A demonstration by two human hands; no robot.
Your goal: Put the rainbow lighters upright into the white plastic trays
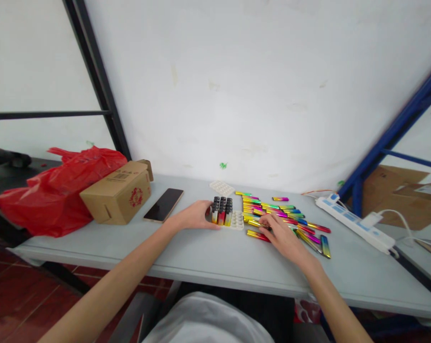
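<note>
My left hand point(197, 215) is closed around the left side of a white plastic tray point(238, 220) with round pockets. Rows of lighters point(221, 213) with black tops stand upright in the tray's left part; empty pockets show on its right. My right hand point(278, 234) reaches into a loose pile of shiny, multicoloured lighters point(304, 228) to the right of the tray. Its thumb and fingers are pinched at a yellow lighter point(254, 223), and the fingertips partly cover it. A yellow and red lighter point(257, 235) lies just below these fingers.
Another white pocketed tray point(221, 188) lies near the wall. To the left are a black phone point(164, 205), a cardboard box point(117, 193) and a red plastic bag point(65, 186). A white power strip point(354, 224) with cables lies on the right of the grey table point(208, 262).
</note>
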